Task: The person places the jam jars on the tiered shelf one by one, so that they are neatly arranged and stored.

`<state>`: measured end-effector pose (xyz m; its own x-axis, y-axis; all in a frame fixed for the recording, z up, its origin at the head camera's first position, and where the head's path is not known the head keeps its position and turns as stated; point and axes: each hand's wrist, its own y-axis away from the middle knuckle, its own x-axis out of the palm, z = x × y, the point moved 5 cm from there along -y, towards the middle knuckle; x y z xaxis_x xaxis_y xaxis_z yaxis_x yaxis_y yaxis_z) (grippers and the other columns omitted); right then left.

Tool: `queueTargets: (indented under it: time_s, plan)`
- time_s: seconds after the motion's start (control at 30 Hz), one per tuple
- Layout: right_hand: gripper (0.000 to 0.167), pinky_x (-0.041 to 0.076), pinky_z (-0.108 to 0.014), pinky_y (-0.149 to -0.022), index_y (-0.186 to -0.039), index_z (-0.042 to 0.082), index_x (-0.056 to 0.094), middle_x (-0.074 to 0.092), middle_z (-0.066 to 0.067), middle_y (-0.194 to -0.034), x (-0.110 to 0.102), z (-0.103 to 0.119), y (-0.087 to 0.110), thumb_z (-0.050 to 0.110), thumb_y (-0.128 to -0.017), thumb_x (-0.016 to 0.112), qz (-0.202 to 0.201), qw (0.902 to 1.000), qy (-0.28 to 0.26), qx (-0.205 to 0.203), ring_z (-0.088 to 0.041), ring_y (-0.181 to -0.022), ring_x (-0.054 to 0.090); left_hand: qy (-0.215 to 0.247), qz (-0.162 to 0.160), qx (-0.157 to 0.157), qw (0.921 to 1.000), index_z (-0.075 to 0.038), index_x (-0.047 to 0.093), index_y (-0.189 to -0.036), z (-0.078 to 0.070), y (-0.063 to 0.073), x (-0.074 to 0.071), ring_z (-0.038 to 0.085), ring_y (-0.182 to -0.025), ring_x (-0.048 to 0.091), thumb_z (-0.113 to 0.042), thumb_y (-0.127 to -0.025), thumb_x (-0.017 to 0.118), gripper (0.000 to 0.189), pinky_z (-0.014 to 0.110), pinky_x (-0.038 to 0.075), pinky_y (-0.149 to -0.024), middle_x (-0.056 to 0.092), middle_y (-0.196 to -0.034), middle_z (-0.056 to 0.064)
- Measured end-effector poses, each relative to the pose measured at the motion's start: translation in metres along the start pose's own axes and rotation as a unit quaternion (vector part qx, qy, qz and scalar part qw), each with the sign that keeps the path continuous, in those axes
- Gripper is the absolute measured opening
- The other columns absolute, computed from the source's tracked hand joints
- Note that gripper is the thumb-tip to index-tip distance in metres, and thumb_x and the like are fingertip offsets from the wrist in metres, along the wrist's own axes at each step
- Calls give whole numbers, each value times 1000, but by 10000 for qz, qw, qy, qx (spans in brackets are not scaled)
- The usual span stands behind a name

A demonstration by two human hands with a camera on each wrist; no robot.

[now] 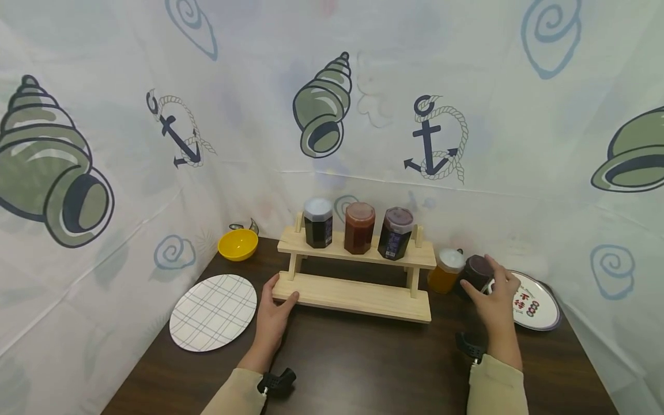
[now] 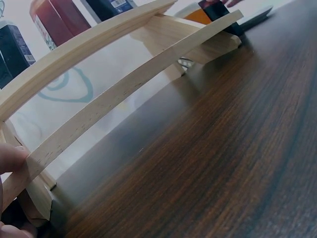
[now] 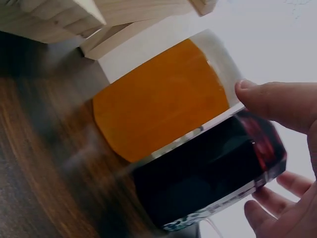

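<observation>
A two-tier wooden rack stands at the back of the table. My left hand grips the left end of its lower board, thumb over the front edge; in the left wrist view that thumb lies against the board. On the upper board are a dark jar with a whitish lid, a red jar and a dark jar with a purplish lid. Right of the rack, my right hand holds another dark jar near its lid between thumb and fingers. An orange jar stands close beside it.
A yellow bowl sits at the back left, with a white checked plate in front of it. A white plate with red markings lies at the right, partly behind my right hand. A printed curtain hangs behind the table.
</observation>
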<state>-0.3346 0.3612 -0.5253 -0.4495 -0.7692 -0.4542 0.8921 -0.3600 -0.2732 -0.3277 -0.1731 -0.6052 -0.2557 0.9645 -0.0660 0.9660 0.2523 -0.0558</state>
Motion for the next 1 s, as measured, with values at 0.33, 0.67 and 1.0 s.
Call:
queueTargets:
  time_s: [0.33, 0.67, 1.0]
  plan:
    - [95, 22, -79, -126, -172, 22, 34, -4, -25, -174, 9, -13, 1, 9, -94, 86, 246, 9993, 4, 290, -53, -164, 6, -49, -3, -37, 10000, -19, 34, -170, -1, 1, 0, 37, -164, 31, -25, -103, 79, 80, 59, 26, -134, 29, -178, 15]
    - [88, 28, -75, -123, -167, 14, 40, 15, -30, -163, 11, -15, 0, 9, -93, 87, 164, 9987, 110, 479, -52, -152, 24, -40, -26, -21, 10000, -18, 34, -170, -3, 1, 0, 37, -164, 31, -23, -103, 78, 80, 58, 27, -134, 29, -178, 15]
    - [85, 32, -70, -125, -159, 4, 36, 36, -33, -162, 11, -16, -2, 8, -91, 87, 237, 9988, 91, 414, -52, -151, 37, -80, 2, -17, 10000, -18, 33, -170, -2, 2, 0, 38, -165, 30, -24, -103, 78, 81, 59, 28, -133, 29, -178, 17]
